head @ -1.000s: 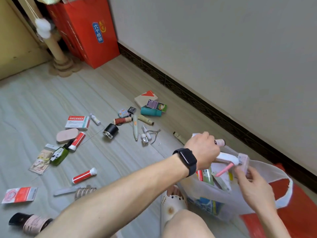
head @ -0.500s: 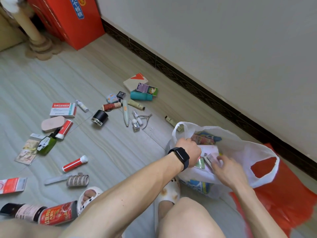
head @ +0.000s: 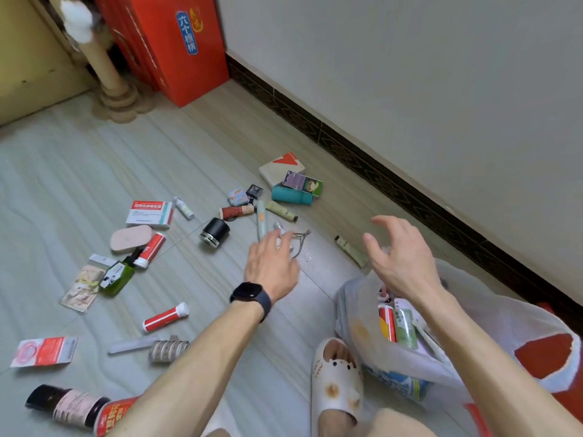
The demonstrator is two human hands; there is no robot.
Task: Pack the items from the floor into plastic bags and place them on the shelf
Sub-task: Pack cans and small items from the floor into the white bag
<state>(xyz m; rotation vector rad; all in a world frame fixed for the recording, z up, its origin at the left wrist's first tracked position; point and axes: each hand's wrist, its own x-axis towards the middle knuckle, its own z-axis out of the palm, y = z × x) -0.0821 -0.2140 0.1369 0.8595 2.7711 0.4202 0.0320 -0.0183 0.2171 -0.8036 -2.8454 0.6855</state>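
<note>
My white plastic bag by my right foot is already part full, most items are still scattered over the floor, no shelf is in sight, and both grips are released, left hand reaching for the small bottles, right hand above the bag.

Tall red carton with blue label standing against pale wall, beige post on scalloped base beside it, dark patterned skirting, cream slipper on grey floor
</note>
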